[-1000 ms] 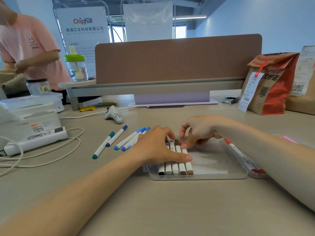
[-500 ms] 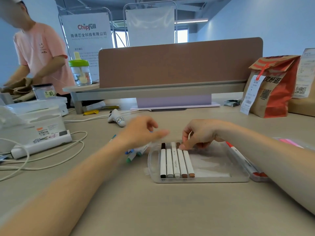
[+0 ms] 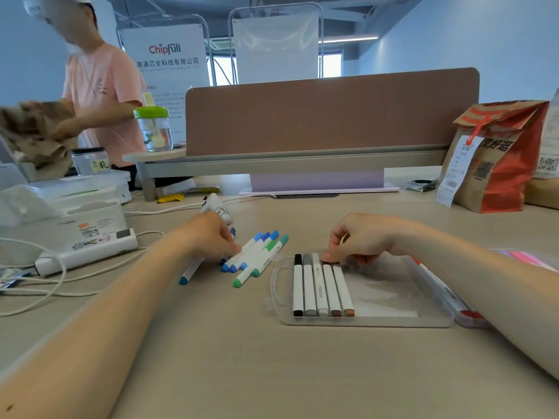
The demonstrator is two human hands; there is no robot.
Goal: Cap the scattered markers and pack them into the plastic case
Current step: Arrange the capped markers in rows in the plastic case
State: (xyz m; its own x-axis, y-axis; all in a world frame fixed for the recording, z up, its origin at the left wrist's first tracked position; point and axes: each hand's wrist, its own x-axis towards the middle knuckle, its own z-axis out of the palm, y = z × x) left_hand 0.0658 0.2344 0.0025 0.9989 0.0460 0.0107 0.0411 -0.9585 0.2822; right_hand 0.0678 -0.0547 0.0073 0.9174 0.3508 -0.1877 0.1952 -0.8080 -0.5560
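Observation:
A clear plastic case (image 3: 363, 321) lies on the desk in front of me. In its left part, side by side, lie a black, a grey, a pale and two brown capped markers (image 3: 320, 288). My right hand (image 3: 363, 240) hovers over the case's far edge with curled fingers, thumb and fingertips pinching the far end of a brown marker (image 3: 332, 285). Left of the case is a loose cluster of blue and green markers (image 3: 257, 255). My left hand (image 3: 208, 237) reaches into that cluster and pinches a blue marker. A red marker (image 3: 435, 282) lies along the case's right side.
A white power strip (image 3: 87, 252) and its cables lie at the left, by a white box (image 3: 60, 213). A small white bottle (image 3: 219, 210) stands behind my left hand. A paper bag (image 3: 499, 158) stands at the back right, by a brown partition (image 3: 329, 116). A person in a pink shirt (image 3: 102, 98) works at the back left.
My left hand left the markers in the case and moved left to the blue and green cluster. My right hand stayed at the case's far edge.

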